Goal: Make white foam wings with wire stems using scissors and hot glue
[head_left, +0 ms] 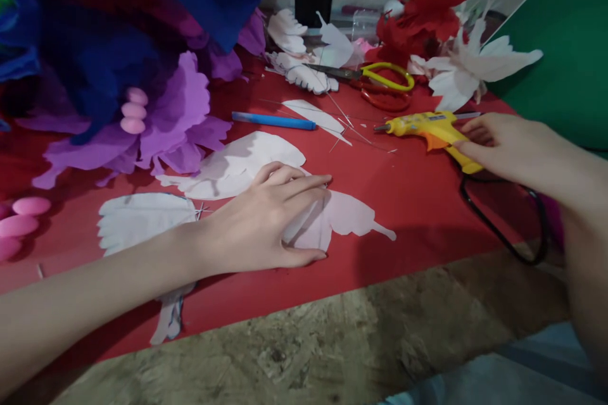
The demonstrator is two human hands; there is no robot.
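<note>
My left hand (280,212) lies with its fingers stretched over a white butterfly-shaped cutout (351,212), pressing it on the red sheet (308,291). The hand covers part of the cutout. At the right, my right hand (498,145) grips the handle of a yellow hot glue gun (430,126) with an orange trigger. The gun lies low over the sheet, its nozzle pointing left, and a black cord loops below it. Beyond my left hand is another white cutout (242,164). A further white wing piece (142,218) lies partly under my left forearm.
A blue pen (273,120) and scissors with yellow and red handles (387,79) lie behind the cutouts. Purple paper petals (178,107) and blue paper crowd the left. Red paper shapes (427,9), a white paper flower (470,66) and a green board (560,57) stand at back right.
</note>
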